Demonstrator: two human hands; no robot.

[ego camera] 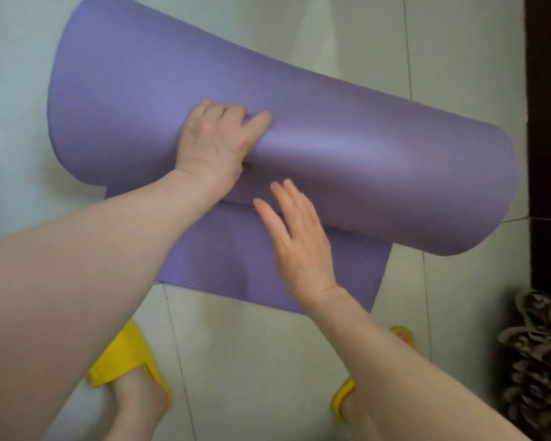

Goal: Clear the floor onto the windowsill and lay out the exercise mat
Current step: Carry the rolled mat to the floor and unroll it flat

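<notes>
No text, label, brand, number or sign can be read anywhere in view. The purple exercise mat (pixel 331 148) bears only a ribbed texture, and the yellow slippers (pixel 124 361) below it are plain.

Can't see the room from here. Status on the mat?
Left hand gripping the mat roll; right hand open, flat on it. Near end unrolled on floor. Nothing blocking.
</notes>
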